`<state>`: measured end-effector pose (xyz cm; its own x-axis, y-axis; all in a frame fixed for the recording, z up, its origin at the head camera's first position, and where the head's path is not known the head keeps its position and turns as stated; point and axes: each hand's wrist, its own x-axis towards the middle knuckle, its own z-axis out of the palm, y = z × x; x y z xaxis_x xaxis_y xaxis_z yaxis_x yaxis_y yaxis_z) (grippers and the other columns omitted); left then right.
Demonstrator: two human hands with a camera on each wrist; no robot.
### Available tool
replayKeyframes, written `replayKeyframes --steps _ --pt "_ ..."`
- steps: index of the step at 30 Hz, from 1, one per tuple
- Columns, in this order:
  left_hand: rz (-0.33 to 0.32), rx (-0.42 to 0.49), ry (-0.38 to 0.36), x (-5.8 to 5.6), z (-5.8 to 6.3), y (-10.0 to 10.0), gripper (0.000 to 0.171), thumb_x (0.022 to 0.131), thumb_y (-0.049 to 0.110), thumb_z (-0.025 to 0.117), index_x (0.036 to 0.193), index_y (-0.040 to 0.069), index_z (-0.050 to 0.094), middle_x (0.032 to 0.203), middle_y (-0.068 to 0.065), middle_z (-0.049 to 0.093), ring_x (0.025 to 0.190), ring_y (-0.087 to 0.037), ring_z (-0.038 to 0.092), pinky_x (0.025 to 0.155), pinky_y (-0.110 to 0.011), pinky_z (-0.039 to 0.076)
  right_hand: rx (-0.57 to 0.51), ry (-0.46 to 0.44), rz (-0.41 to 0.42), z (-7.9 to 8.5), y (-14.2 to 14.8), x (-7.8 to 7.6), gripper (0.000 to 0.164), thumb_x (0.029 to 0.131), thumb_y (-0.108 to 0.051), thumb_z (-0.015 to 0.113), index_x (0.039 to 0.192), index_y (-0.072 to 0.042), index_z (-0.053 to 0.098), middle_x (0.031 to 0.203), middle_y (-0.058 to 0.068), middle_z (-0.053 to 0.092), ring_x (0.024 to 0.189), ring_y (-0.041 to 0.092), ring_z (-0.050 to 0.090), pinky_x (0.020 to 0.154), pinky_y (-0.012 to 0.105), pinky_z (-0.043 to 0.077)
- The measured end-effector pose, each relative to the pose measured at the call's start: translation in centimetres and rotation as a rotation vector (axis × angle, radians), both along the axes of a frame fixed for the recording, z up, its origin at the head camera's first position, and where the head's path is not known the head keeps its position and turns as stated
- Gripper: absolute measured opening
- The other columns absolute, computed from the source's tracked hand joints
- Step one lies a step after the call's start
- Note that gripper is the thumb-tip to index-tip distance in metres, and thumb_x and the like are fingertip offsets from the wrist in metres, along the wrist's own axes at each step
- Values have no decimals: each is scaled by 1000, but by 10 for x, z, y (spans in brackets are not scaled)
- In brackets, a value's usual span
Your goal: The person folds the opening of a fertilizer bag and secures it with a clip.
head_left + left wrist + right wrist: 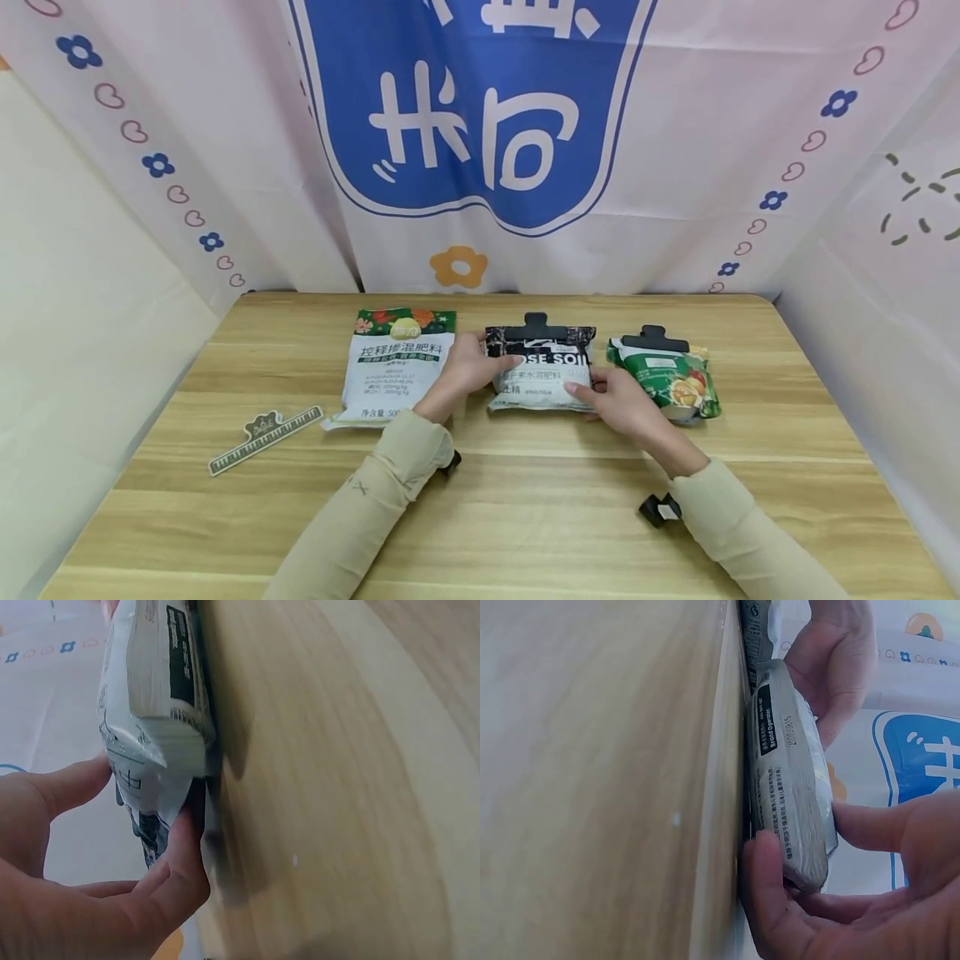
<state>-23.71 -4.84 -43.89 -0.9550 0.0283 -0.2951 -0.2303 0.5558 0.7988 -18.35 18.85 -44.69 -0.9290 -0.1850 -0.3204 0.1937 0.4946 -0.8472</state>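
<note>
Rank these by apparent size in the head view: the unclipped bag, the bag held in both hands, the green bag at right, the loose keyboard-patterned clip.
1. Unclipped bag, though partly covered
2. Held bag
3. Green bag, only moderately smaller
4. Keyboard-patterned clip, long but thin

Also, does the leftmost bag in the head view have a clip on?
No, the leftmost bag shows no clip; the patterned clip lies apart on the table.

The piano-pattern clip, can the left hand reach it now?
Probably yes, once the left hand lets go of the black-and-white bag: the piano-pattern clip lies uncovered on the table.
</note>
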Motion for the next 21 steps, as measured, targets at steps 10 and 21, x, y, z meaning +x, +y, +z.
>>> replayKeyframes --steps 10,21 --pt "-85 -139 -30 -1 7 0 88 85 46 74 151 4 34 148 -18 48 101 -27 56 78 -38 47 78 19 5 0 0 1 35 96 -38 62 104 -4 64 92 8 61 78 18 56 66 33 53" --pt "-107 -174 -40 0 7 0 85 88 48 71 150 2 36 154 -19 41 115 -30 55 82 -40 47 76 -21 -18 3 -1 -1 51 97 -32 62 132 2 48 121 22 57 94 24 63 74 33 60"
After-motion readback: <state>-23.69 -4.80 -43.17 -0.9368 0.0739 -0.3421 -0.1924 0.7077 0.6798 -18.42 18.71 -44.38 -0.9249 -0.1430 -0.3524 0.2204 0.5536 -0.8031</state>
